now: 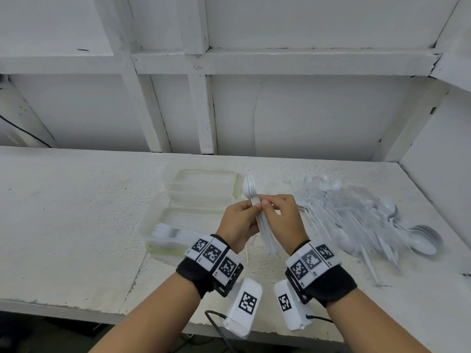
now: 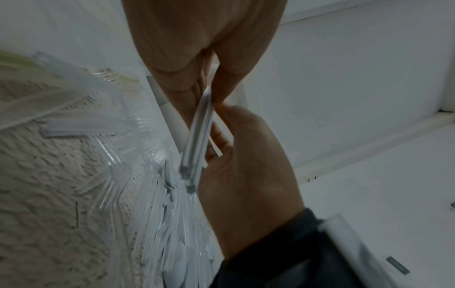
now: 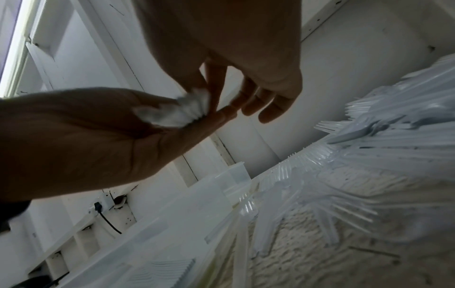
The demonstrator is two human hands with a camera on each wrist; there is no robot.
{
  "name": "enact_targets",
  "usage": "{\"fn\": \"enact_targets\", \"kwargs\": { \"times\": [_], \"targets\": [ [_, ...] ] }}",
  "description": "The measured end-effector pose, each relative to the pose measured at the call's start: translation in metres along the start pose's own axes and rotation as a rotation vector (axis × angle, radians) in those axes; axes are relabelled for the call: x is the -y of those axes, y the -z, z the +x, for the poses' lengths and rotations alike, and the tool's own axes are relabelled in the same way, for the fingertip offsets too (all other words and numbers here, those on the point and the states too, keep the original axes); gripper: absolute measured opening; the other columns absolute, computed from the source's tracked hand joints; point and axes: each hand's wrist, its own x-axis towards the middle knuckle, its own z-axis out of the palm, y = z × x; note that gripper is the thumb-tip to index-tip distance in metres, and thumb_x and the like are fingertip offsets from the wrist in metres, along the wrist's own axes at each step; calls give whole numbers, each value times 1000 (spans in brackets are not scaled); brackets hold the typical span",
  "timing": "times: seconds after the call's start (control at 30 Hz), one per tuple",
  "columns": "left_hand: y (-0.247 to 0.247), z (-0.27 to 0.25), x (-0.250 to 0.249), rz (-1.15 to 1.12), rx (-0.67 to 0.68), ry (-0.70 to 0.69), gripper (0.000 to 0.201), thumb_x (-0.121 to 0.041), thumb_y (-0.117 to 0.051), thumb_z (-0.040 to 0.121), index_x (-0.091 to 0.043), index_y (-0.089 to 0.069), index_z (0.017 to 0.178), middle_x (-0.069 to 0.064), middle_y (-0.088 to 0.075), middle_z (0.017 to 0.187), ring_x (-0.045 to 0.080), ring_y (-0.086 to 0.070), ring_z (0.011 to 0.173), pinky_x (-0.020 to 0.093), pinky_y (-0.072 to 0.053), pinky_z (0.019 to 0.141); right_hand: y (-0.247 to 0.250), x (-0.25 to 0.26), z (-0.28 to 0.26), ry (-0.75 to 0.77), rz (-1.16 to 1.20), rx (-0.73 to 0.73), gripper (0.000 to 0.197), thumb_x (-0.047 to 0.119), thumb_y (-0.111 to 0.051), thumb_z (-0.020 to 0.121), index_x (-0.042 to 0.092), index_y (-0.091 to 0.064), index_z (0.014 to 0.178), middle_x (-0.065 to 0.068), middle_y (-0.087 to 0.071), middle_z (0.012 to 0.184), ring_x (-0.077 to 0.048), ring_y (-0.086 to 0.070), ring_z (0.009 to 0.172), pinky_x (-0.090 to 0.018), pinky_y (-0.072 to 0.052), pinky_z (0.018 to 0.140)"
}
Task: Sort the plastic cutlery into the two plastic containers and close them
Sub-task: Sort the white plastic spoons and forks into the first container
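White, pitted tabletop (image 1: 76,212) runs along a whitewashed panelled wall. Nearest me, two wrists wear black bands with square coded tags. Just past them, both hands meet above the table: the left hand (image 1: 238,222) and the right hand (image 1: 283,220) each pinch one nested stack of white spoons (image 1: 257,212), fingers and thumbs curled round its handles, bowls pointing away. How many spoons are in the stack I cannot count; their edges blur together.

Left of the hands sit two clear containers, both uncovered. The near container (image 1: 165,240) holds a row of clear forks (image 1: 175,233), partly hidden behind the left wristband. The far container (image 1: 204,184) lies beyond it, its contents hard to make out. Any lids blend into the clear plastic.

To the right spreads one loose pile of cutlery (image 1: 356,212), spoons and forks tangled, far too many to count.
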Motion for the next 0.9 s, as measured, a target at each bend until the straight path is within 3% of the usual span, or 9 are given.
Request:
{"fn": "enact_targets", "kwargs": {
  "times": [0.07,0.17,0.33,0.43,0.53,0.67,0.8,0.9],
  "targets": [
    [4,-2,-2,-41,29,46,15,-8,-49,95,3,-60,93,16,-65,86,19,-67,71,24,-57,64,1,0,-1,-33,59,54,28,16,-48,95,16,-63,119,0,-40,108,-10,-45,107,-14,-36,92],
    [10,-2,-4,-81,26,100,15,-8,-53,93,4,-61,95,15,-68,86,18,-70,70,25,-58,66,3,-1,-2,-22,54,136,29,16,-48,95,17,-61,121,1,-40,108,-6,-44,105,-4,-36,83],
    [18,0,-4,-103,-68,138,11,-8,-58,90,0,-65,88,9,-67,81,15,-66,69,24,-58,68,4,-2,-4,89,-109,249,38,21,-55,92,24,-53,129,1,-38,104,-7,-42,98,-4,-33,82],
    [22,1,-7,-114,-127,109,11,-5,-58,89,0,-64,83,9,-63,76,13,-63,66,20,-58,66,-1,4,-5,161,-231,318,44,22,-53,93,27,-45,136,-1,-42,104,-6,-45,88,-11,-34,81],
    [29,2,-15,-132,-142,67,10,-3,-58,89,3,-63,84,15,-60,85,17,-63,76,21,-56,71,-7,16,-3,240,-240,308,40,20,-48,96,24,-46,136,-4,-54,102,-10,-51,87,-17,-39,81],
    [45,0,-32,-67,-166,5,10,-7,-58,90,1,-64,89,15,-55,97,18,-59,87,25,-52,85,-21,36,3,303,-184,330,39,15,-44,97,21,-46,136,5,-56,101,-7,-52,89,-12,-37,78],
    [71,-9,-56,223,-147,-47,18,-19,-56,93,-4,-66,96,3,-62,99,11,-57,96,23,-49,84,-41,47,15,341,-209,357,39,15,-42,98,21,-45,136,2,-53,96,-11,-50,83,-17,-36,75],
    [110,-13,-73,753,-243,-150,27,-25,-52,95,-5,-67,105,6,-66,103,18,-60,94,28,-51,77,-57,52,24,328,-250,409,42,11,-41,97,20,-42,138,-3,-54,103,-13,-48,87,-18,-34,78]
  ]
}}
